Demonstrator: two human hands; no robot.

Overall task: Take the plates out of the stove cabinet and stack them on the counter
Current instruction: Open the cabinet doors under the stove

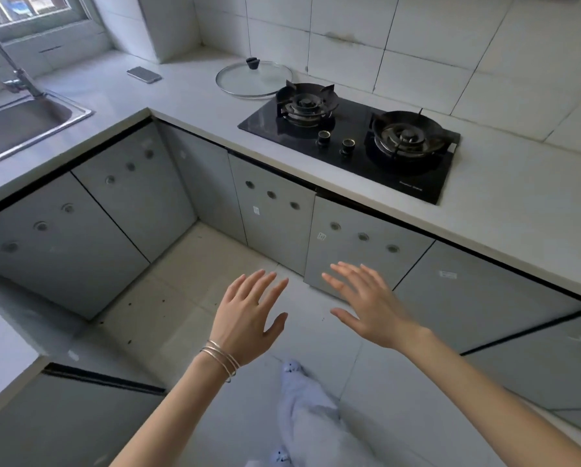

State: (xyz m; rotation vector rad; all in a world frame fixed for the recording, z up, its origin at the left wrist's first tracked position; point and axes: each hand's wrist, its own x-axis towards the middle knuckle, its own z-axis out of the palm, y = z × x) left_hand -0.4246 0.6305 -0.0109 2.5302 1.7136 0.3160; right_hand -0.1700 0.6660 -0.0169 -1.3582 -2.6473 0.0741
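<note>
Two grey cabinet doors, the left door (275, 217) and the right door (359, 251), sit shut under the black two-burner gas stove (349, 139). No plates are visible; the cabinet's inside is hidden. My left hand (248, 318), with thin bangles at the wrist, hangs open over the floor in front of the doors. My right hand (366, 301) is open too, fingers spread, just in front of the lower part of the right door. Neither hand holds anything. The pale counter (194, 96) runs around the stove.
A glass pot lid (253, 79) lies on the counter left of the stove. A phone (144, 74) rests further left. A steel sink (22, 126) with a tap is at the far left. More grey cabinet doors line the L-shaped corner. Tiled floor lies below.
</note>
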